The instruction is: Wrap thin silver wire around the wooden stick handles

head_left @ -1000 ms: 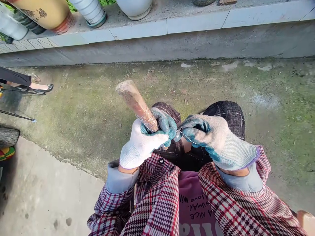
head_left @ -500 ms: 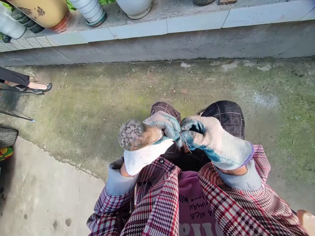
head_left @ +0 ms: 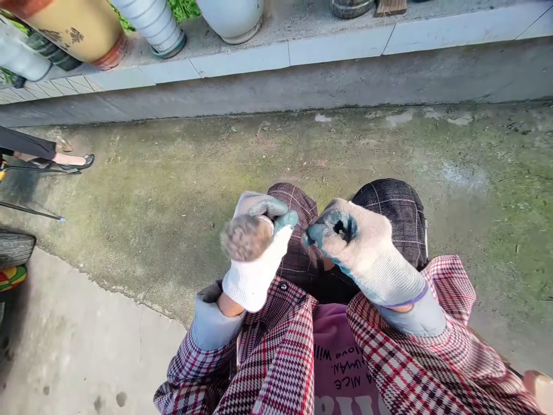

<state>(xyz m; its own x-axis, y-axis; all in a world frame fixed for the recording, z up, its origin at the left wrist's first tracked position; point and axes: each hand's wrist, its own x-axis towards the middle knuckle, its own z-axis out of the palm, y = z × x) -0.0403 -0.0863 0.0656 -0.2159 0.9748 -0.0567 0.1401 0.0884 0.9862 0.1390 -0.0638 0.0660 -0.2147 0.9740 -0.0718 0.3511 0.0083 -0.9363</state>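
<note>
A wooden stick [head_left: 244, 237] points up towards me, its rough, grey end blurred, with a shiny ring or wire around it just below. My left hand [head_left: 259, 265], in a white work glove with blue-green coating, is wrapped round this stick over my lap. To the right, my right hand [head_left: 360, 248] wears a matching glove with a purple cuff edge. Its thumb and fingertips are pinched together, pointing at the left hand across a small gap. Whatever the pinch holds is too fine or too hidden to make out.
Flower pots [head_left: 149, 26] stand on a tiled ledge [head_left: 242, 60] ahead. At the left are another person's leg and black shoe [head_left: 84, 162], thin dark poles [head_left: 34, 211] and a tyre [head_left: 16, 248]. The mossy concrete ground [head_left: 173, 173] lies below.
My hands were together with a thin, pale strand between them; now they are apart. The left hand has turned with the stick, and the right has drawn slightly away.
</note>
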